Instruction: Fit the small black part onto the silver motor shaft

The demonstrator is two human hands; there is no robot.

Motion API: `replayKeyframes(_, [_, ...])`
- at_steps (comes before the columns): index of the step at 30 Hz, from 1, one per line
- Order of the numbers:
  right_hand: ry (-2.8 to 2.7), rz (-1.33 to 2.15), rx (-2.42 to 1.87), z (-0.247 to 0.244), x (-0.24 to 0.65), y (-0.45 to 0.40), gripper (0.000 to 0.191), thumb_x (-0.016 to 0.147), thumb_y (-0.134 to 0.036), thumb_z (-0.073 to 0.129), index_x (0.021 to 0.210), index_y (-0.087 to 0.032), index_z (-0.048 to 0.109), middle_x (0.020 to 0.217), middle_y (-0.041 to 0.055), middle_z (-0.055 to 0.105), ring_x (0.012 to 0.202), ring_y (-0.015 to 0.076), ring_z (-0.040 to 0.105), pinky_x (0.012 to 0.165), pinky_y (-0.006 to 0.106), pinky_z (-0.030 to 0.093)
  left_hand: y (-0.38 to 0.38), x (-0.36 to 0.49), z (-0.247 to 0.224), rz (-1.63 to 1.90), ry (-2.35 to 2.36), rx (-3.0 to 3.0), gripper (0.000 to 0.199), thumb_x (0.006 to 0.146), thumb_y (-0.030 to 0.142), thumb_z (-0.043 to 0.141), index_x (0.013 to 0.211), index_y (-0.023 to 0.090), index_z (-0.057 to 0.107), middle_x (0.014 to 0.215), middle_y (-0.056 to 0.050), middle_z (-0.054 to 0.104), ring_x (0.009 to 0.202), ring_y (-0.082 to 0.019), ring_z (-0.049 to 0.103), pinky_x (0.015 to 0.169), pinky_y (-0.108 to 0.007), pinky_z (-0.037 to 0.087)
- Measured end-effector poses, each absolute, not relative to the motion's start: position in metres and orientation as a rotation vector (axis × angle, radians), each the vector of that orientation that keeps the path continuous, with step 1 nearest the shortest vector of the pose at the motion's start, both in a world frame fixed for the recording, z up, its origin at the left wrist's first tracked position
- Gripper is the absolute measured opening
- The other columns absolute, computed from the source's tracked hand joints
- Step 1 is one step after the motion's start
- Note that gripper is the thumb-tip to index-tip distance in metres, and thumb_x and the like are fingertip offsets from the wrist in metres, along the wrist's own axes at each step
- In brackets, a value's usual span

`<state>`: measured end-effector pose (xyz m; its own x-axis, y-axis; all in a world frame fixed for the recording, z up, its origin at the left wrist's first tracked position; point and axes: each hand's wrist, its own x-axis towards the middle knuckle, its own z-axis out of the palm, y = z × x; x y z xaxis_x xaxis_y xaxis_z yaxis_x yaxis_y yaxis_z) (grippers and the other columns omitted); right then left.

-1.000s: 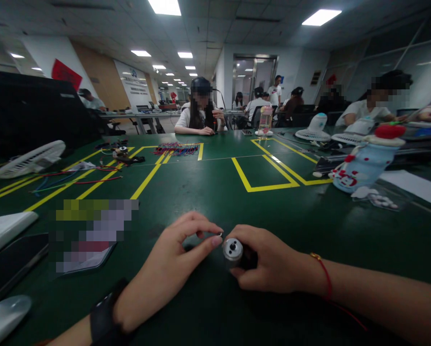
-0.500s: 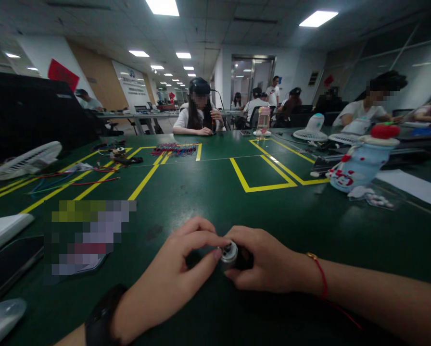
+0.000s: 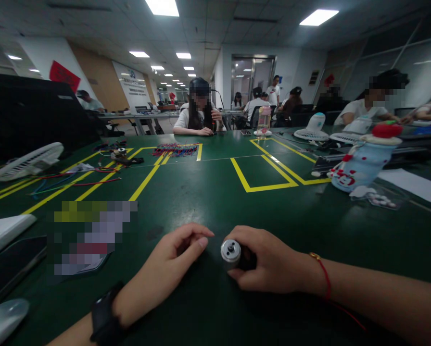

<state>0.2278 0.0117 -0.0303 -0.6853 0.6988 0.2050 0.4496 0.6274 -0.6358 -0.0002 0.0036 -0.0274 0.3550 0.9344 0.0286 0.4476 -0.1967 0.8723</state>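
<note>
My right hand (image 3: 259,257) is wrapped round a small DC motor (image 3: 230,253), a silvery cylinder with its end face turned up toward me. A short shaft and small dark holes show in that face. The lower part of the motor is hidden by the fingers and shadow. A short gap to the left of the motor separates it from my left hand (image 3: 184,247), which hovers over the green table (image 3: 186,192). Its fingers are loosely bent, thumb a little apart from the index finger, and nothing shows between them.
Loose wires (image 3: 89,180) and a wire bundle (image 3: 175,150) lie farther back. At left are a white fan (image 3: 30,161), a dark phone-like slab (image 3: 15,269) and a computer mouse (image 3: 6,315). A blue bottle (image 3: 365,161) stands right. Opposite sits a person (image 3: 199,113).
My left hand has come off the motor's end face and moved left, uncovering the shaft. My right hand keeps its grip in almost the same place.
</note>
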Motion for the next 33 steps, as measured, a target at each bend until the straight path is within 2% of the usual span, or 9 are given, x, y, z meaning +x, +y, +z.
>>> replayKeyframes(9, [-2.404, 0.766, -0.924, -0.031, 0.229, 0.011, 0.028, 0.067, -0.018, 0.065, 0.093, -0.018, 0.057, 0.085, -0.0001, 0.055, 0.067, 0.0126, 0.047, 0.058, 0.024, 0.038, 0.011, -0.005, -0.028, 0.742, 1.231, 1.729, 0.019, 0.091, 0.034, 0.05, 0.091, 0.02, 0.062, 0.073, 0.002, 0.055, 0.065, -0.014, 0.049, 0.059, -0.023, 0.038])
replayKeyframes(19, [-2.4, 0.782, -0.926, -0.031, 0.23, 0.01, 0.028, 0.067, -0.017, 0.065, 0.094, -0.018, 0.057, 0.086, 0.0004, 0.055, 0.068, 0.0129, 0.048, 0.059, 0.024, 0.039, 0.011, -0.007, -0.029, 0.755, 1.245, 1.669, 0.019, 0.09, 0.036, 0.051, 0.092, 0.02, 0.062, 0.072, 0.003, 0.054, 0.064, -0.014, 0.048, 0.056, -0.023, 0.035])
replayKeyframes(23, [-2.407, 0.78, -0.931, -0.029, 0.23, 0.009, 0.029, 0.067, -0.018, 0.065, 0.095, -0.018, 0.057, 0.087, 0.001, 0.056, 0.069, 0.0135, 0.049, 0.06, 0.025, 0.04, 0.012, -0.007, -0.03, 0.766, 1.231, 1.636, 0.018, 0.091, 0.034, 0.05, 0.098, 0.021, 0.061, 0.072, 0.003, 0.053, 0.065, -0.014, 0.048, 0.058, -0.023, 0.036])
replayKeyframes(27, [-2.386, 0.792, -0.917, -0.03, 0.23, 0.009, 0.036, 0.067, -0.017, 0.066, 0.102, -0.019, 0.056, 0.092, 0.0016, 0.059, 0.073, 0.0143, 0.052, 0.064, 0.027, 0.041, 0.011, -0.004, -0.03, 0.775, 1.217, 1.659, 0.018, 0.091, 0.033, 0.051, 0.101, 0.022, 0.061, 0.072, 0.003, 0.054, 0.065, -0.014, 0.049, 0.058, -0.023, 0.038])
replayKeyframes(30, [-2.33, 0.867, -0.972, -0.032, 0.23, 0.009, 0.044, 0.066, -0.022, 0.07, 0.106, -0.02, 0.053, 0.089, 0.001, 0.06, 0.068, 0.0135, 0.053, 0.058, 0.025, 0.04, 0.007, 0.0, -0.028, 0.747, 1.2, 1.699, 0.02, 0.09, 0.035, 0.051, 0.099, 0.021, 0.062, 0.07, 0.003, 0.054, 0.064, -0.014, 0.049, 0.058, -0.023, 0.039])
replayKeyframes(33, [-2.278, 0.92, -1.03, -0.036, 0.23, 0.01, 0.039, 0.066, -0.027, 0.073, 0.099, -0.019, 0.054, 0.081, -0.0006, 0.059, 0.063, 0.0122, 0.052, 0.052, 0.023, 0.037, 0.003, 0.005, -0.023, 0.741, 1.179, 1.782, 0.022, 0.09, 0.037, 0.053, 0.102, 0.021, 0.063, 0.078, 0.0, 0.058, 0.067, -0.015, 0.052, 0.06, -0.025, 0.041])
